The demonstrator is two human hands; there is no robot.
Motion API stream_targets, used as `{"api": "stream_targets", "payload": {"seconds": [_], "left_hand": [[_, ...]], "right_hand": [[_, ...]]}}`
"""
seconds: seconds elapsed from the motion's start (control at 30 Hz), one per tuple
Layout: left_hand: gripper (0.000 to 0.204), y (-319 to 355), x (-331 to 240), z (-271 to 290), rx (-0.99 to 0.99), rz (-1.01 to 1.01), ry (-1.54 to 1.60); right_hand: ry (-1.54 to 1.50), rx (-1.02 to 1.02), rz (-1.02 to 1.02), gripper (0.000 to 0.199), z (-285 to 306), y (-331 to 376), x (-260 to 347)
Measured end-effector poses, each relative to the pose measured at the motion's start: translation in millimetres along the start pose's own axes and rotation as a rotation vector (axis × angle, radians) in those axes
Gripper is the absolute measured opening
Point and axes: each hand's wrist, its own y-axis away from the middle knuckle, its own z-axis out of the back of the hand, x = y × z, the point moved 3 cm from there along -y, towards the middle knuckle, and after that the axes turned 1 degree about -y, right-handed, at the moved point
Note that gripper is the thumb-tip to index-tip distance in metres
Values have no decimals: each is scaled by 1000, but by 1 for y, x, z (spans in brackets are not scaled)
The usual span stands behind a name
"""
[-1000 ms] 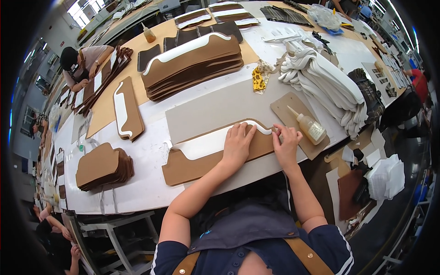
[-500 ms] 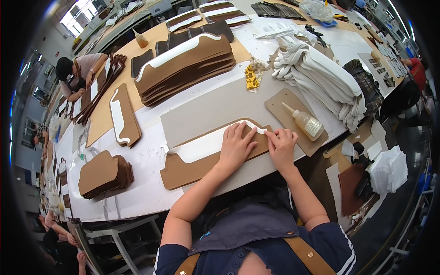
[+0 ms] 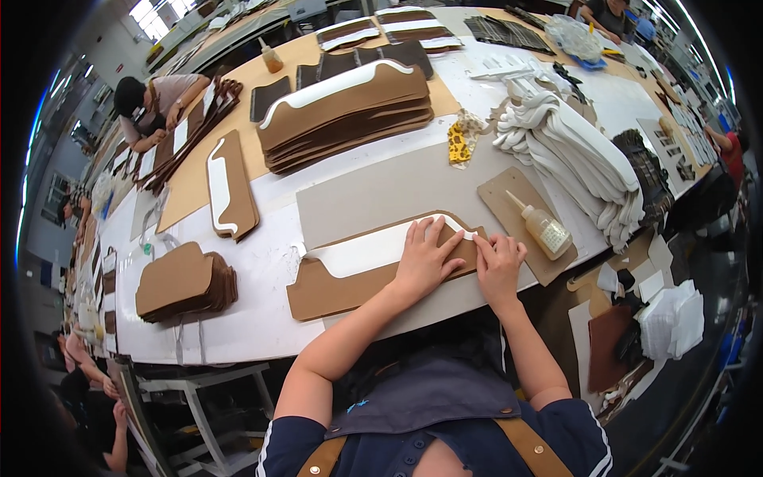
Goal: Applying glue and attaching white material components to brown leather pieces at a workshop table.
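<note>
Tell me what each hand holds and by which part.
Neither grips anything. The left hand presses flat on the white strip atop the brown cut piece; the right hand presses the strip's right end.

A shaped board piece (image 3: 334,286) is laid on a flat sheet (image 3: 381,199) at the near edge of the table (image 3: 262,318), with a strip (image 3: 373,248) set along its far side. Both hands, the left hand (image 3: 425,258) and the right hand (image 3: 499,266), are pressed flat on the piece's right end, side by side. A glue bottle (image 3: 543,228) is laid just right of them on a small board (image 3: 509,203). Behind the sheet 1 stack of pieces (image 3: 342,119) is placed; a smaller stack (image 3: 184,282) lies to the left.
</note>
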Motion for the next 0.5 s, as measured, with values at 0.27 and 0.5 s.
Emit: {"api": "stream_targets", "payload": {"seconds": [0.27, 0.5], "left_hand": [[56, 17, 48, 23, 32, 290, 833], [48, 114, 133, 128, -339, 460, 106]], "right_hand": [[-34, 65, 5, 25, -1, 5, -4], [-79, -60, 41, 30, 4, 6, 4]]}}
